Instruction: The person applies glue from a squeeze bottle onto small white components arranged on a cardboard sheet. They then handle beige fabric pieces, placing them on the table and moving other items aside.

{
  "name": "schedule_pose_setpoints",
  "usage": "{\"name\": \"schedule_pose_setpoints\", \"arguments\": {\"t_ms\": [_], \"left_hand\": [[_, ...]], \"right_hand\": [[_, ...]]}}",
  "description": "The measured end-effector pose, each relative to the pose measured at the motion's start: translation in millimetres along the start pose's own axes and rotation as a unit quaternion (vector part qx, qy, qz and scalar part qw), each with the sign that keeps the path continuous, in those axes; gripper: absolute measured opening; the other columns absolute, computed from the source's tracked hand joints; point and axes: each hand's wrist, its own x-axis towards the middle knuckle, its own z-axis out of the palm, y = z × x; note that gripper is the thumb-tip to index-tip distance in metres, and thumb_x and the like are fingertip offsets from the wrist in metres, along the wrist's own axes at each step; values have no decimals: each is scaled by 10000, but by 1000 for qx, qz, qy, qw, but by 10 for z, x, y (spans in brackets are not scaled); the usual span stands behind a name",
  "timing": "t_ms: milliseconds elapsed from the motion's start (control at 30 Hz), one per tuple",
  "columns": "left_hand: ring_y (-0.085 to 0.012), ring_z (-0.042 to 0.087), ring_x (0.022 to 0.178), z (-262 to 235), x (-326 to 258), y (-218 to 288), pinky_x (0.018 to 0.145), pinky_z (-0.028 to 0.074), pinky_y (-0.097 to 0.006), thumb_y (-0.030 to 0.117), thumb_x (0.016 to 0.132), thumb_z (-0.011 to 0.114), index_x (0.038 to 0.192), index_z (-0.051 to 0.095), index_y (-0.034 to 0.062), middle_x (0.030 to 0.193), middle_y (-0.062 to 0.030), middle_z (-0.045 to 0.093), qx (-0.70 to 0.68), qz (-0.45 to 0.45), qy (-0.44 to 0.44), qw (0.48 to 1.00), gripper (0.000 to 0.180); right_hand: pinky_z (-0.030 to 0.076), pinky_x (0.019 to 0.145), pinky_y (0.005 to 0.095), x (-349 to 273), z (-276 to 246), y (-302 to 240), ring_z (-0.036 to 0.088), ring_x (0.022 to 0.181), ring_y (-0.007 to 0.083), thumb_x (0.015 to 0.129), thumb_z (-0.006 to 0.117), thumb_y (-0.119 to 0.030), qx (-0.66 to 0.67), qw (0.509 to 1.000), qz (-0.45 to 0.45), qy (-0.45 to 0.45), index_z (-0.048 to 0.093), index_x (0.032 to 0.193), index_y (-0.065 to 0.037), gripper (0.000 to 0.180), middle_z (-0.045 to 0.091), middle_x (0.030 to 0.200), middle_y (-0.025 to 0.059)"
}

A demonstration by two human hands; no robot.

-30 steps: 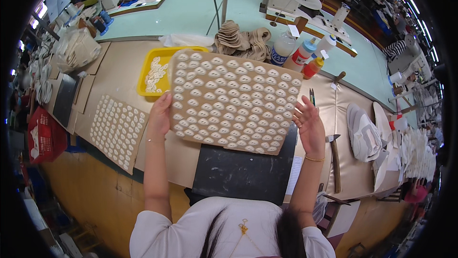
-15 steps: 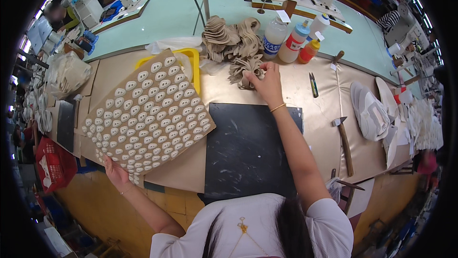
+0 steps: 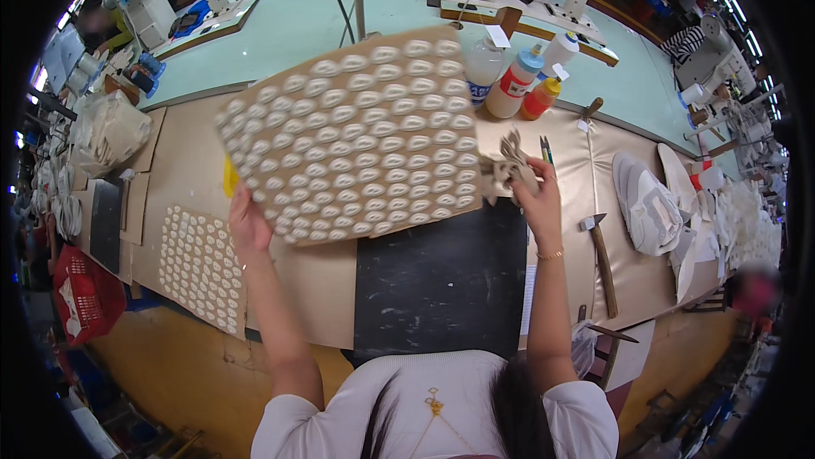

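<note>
My left hand [image 3: 251, 219] grips the lower left edge of a large brown cardboard sheet [image 3: 401, 60], raised and tilted above the table. Rows of small white oval pieces cover it. Just past the sheet's right edge, my right hand [image 3: 540, 196] pinches a loose bunch of beige fabric pieces [image 3: 512, 162]. Below lies a black mat [image 3: 437, 298], its far part hidden by the sheet. A smaller sheet with similar pieces [image 3: 239, 289] rests on the table by my left forearm. The sheet covers most of a yellow tray [image 3: 229, 177].
Glue bottles [image 3: 514, 84] stand beyond my right hand, with snips [image 3: 546, 150] nearby. To the right are a hammer [image 3: 601, 259] and white shoe uppers [image 3: 647, 204]. A red basket [image 3: 85, 293] sits far left; sewing machines [image 3: 153, 5] stand at the back.
The cardboard sheet has swung up and right in my left hand, uncovering the smaller sheet. My right hand has brought a bunch of beige pieces rightward and nearer from the pile.
</note>
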Motion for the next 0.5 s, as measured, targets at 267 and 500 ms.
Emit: {"name": "schedule_pose_setpoints", "arguments": {"t_ms": [267, 500], "left_hand": [[-153, 552, 1049, 758, 687, -797, 929, 431, -304, 162, 960, 462, 1167, 508, -8, 1154, -87, 584, 52, -20, -65, 996, 271], [-126, 578, 986, 1023, 1045, -1132, 887, 455, -279, 165, 970, 449, 1105, 534, 18, 1073, -66, 614, 46, -37, -132, 989, 217]], "right_hand": [[476, 725, 216, -592, -874, 304, 558, 892, 110, 778, 598, 12, 79, 987, 73, 118, 451, 1174, 3, 422, 533, 1026, 72], [477, 732, 221, -646, -920, 314, 558, 892, 109, 780, 600, 7, 101, 987, 75, 100, 458, 1169, -1, 415, 532, 1034, 71]]}}
